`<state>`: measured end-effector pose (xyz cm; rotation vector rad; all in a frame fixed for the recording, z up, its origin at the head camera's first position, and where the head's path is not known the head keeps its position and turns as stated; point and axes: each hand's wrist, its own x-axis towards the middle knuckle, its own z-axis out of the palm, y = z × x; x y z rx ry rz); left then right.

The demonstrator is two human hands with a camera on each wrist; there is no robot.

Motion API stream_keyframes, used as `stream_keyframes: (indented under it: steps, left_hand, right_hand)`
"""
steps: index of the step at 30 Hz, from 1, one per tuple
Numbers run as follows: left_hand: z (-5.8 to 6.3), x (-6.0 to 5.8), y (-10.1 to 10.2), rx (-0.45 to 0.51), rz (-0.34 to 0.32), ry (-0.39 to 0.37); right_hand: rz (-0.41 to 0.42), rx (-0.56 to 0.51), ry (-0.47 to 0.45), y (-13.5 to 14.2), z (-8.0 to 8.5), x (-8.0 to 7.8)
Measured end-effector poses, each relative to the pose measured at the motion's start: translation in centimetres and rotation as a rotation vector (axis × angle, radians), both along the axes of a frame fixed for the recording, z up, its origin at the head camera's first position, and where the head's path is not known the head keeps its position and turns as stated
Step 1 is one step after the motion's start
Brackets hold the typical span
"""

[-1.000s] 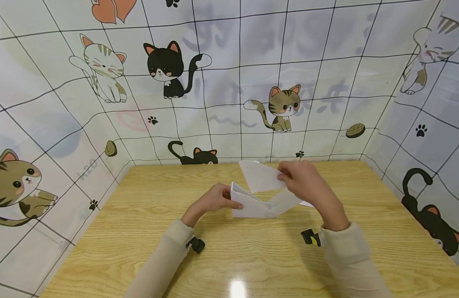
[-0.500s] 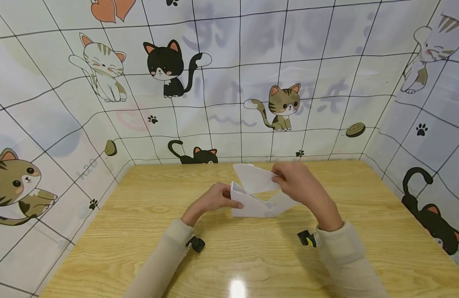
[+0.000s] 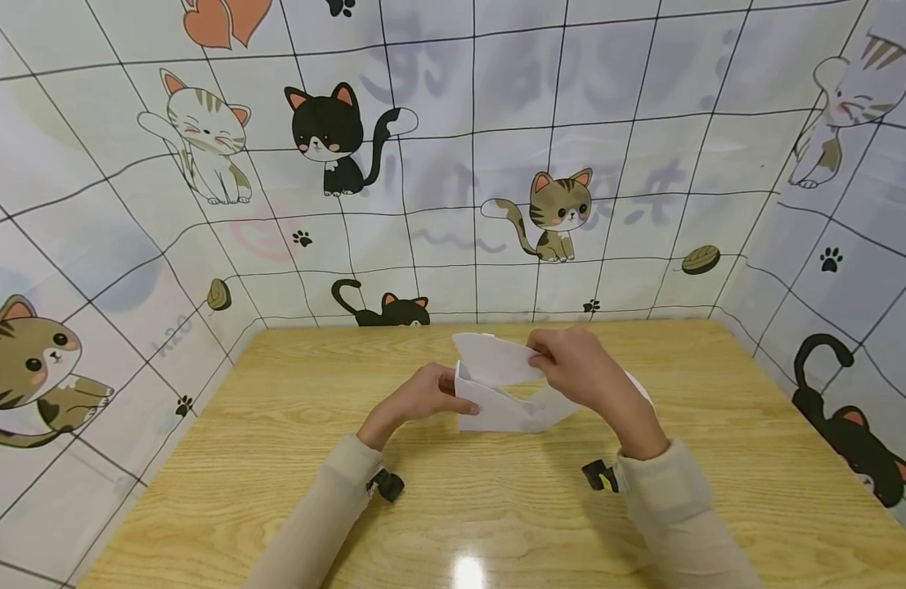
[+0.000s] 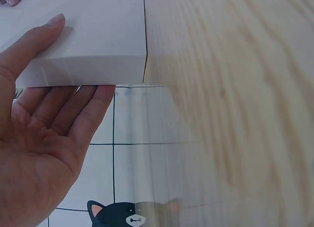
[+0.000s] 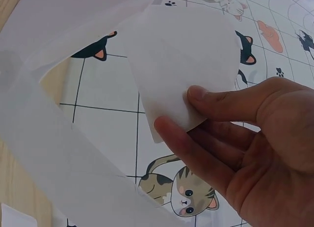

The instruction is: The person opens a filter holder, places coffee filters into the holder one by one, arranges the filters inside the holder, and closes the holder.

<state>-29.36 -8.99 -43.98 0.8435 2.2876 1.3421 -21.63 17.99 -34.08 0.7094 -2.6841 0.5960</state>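
Observation:
A white folded paper box [image 3: 497, 409] stands on the table, its top side spread apart. My left hand [image 3: 423, 393] grips its left end; in the left wrist view the thumb lies on the broad face and the fingers reach behind the narrow side [image 4: 98, 70]. With thumb and fingertips, my right hand [image 3: 581, 368] pinches the lower corner of a white paper flap [image 5: 181, 55], raised behind the box. Whether the flap joins the box cannot be told. A white paper strip [image 5: 64, 143] runs from the box toward the right, partly hidden by the right hand.
A wood-grain table [image 3: 453, 499] lies beneath both hands. Behind it and at both sides hangs a white sheet [image 3: 438, 164] with black grid lines and printed cats. Another white paper edge [image 3: 639, 387] shows beyond the right wrist.
My right hand has moved left and slightly down, bringing the flap lower and closer to the box's left end. The left hand and the box have stayed in place.

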Motion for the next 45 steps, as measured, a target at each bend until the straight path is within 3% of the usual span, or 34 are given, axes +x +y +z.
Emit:
stream_keyframes:
  steps: [12, 45]
  left_hand:
    - [0.0, 0.0, 0.0, 0.002, -0.010, 0.000]
    - [0.1, 0.0, 0.1, 0.013, -0.015, 0.005]
  right_hand:
    - [0.034, -0.027, -0.035, -0.7, -0.9, -0.3]
    - [0.093, 0.017, -0.198, -0.4, -1.3, -0.9]
